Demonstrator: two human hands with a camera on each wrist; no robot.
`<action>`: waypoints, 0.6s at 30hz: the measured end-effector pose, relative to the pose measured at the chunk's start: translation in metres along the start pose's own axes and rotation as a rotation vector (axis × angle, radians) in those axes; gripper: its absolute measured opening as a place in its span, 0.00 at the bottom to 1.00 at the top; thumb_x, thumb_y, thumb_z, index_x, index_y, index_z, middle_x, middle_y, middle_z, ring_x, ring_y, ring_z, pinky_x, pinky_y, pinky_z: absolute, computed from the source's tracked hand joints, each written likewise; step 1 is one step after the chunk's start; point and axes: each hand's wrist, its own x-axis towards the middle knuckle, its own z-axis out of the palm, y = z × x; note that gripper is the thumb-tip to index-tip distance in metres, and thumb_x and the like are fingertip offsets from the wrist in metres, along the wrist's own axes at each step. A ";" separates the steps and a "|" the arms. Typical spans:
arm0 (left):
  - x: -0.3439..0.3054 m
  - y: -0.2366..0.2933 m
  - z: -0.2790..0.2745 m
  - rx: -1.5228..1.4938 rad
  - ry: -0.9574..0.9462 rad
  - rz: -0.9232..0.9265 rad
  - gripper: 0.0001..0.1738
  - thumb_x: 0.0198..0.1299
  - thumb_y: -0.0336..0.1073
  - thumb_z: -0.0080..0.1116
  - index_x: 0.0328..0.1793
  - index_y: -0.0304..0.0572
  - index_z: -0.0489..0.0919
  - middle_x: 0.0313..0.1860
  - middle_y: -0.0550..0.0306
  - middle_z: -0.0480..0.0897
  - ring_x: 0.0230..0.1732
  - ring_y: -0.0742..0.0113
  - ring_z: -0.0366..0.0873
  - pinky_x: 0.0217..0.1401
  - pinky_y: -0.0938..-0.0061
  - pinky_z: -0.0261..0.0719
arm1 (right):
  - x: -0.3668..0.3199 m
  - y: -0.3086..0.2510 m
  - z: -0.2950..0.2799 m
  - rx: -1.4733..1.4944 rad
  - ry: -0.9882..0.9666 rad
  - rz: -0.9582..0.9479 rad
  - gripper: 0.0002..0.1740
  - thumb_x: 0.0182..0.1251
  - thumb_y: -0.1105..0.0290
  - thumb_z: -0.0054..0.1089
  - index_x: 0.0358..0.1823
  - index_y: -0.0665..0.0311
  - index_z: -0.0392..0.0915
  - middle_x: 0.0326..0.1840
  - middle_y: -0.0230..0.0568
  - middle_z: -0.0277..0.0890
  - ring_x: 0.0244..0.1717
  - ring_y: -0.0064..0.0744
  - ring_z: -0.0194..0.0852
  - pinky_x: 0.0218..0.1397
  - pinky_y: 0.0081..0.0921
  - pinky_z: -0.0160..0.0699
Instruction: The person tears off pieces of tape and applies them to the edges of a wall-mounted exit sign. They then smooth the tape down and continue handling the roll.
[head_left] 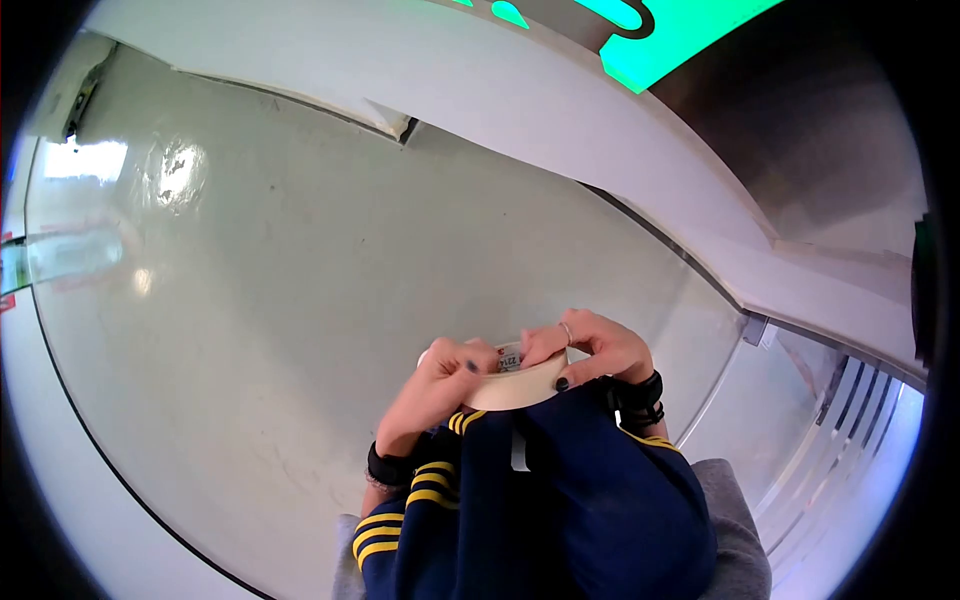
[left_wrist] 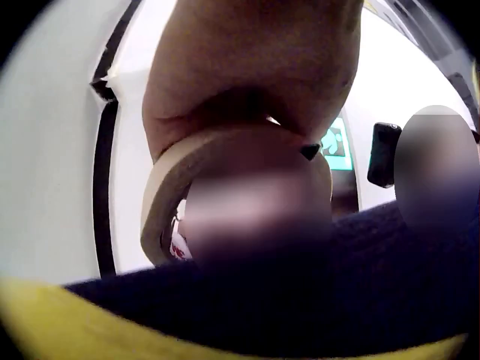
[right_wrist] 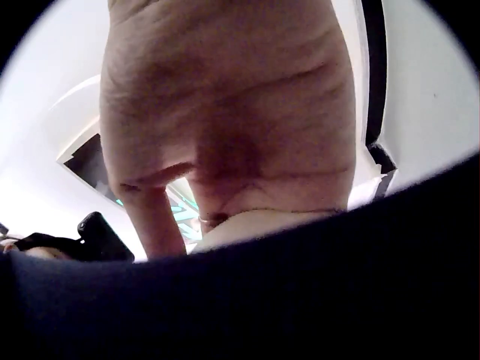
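Note:
A wide cream roll of tape (head_left: 515, 390) is held just in front of the person's body, over the navy clothing. The left hand (head_left: 446, 378) grips its left side, with curled fingers at the rim and a dark-nailed thumb on the near face. On the other side, the right hand (head_left: 600, 345) has its fingers inside the ring and its thumb pressed to the outer face. Printed label text shows on the inner core. In the left wrist view the tape's ring (left_wrist: 155, 199) hangs below the palm. Most of the roll is hidden in the right wrist view, where only a pale edge (right_wrist: 262, 225) shows.
Beyond the hands spreads a smooth grey surface (head_left: 330, 230), bordered by white panels (head_left: 480, 125) with dark seams. A green-lit panel (head_left: 680, 35) is at the top. At the far left is a blurred, see-through object (head_left: 75, 255); slatted openings (head_left: 850, 430) stand at right.

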 end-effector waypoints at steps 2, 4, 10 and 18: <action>0.001 0.005 0.009 -0.344 0.074 0.025 0.22 0.67 0.46 0.50 0.32 0.30 0.74 0.27 0.58 0.73 0.25 0.72 0.66 0.33 0.78 0.64 | 0.001 -0.005 0.001 0.188 0.131 0.068 0.21 0.53 0.65 0.64 0.43 0.76 0.79 0.29 0.46 0.78 0.36 0.39 0.72 0.43 0.30 0.67; 0.001 0.012 0.011 -0.289 0.035 0.052 0.22 0.67 0.46 0.50 0.31 0.30 0.74 0.27 0.59 0.72 0.25 0.73 0.66 0.33 0.79 0.64 | -0.004 0.002 0.000 0.241 0.155 0.031 0.21 0.53 0.65 0.64 0.43 0.76 0.79 0.28 0.46 0.78 0.34 0.38 0.71 0.41 0.30 0.67; 0.000 0.020 0.010 -0.104 0.007 -0.002 0.19 0.68 0.41 0.47 0.31 0.31 0.74 0.27 0.61 0.72 0.27 0.77 0.67 0.30 0.82 0.63 | -0.005 0.001 0.001 0.166 0.127 0.026 0.21 0.53 0.65 0.62 0.43 0.76 0.79 0.25 0.45 0.76 0.29 0.35 0.68 0.34 0.28 0.64; 0.005 0.000 0.008 -0.008 0.113 -0.031 0.17 0.67 0.40 0.49 0.30 0.34 0.74 0.25 0.65 0.69 0.29 0.79 0.64 0.31 0.82 0.63 | -0.010 0.007 0.000 0.095 0.182 0.076 0.22 0.52 0.64 0.62 0.44 0.76 0.79 0.27 0.47 0.78 0.28 0.34 0.68 0.34 0.26 0.64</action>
